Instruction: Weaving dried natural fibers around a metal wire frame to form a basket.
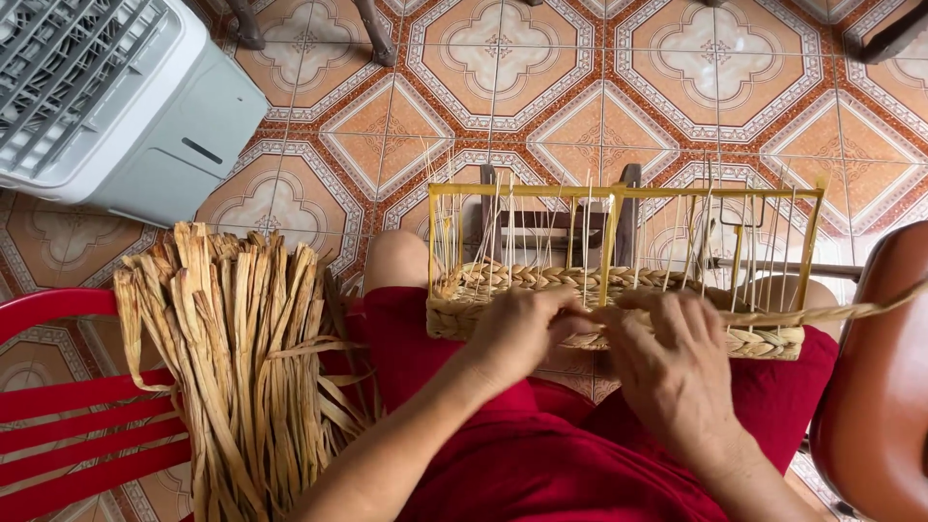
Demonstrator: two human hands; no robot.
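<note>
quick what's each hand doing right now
Left hand: closed, fingers pinching the braided straw strand against the front of the half-woven basket.
Right hand: fingers curled on the same strand at the basket's front; a firm grip cannot be told.

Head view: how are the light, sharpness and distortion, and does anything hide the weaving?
Head view: soft, even daylight with no harsh shadows and only mild sheen on the floor tiles; sharp throughout, no motion blur on the left hand or right hand; slight wide-angle bowing at the edges; the hands cover part of the woven basket on its yellow frame.
</note>
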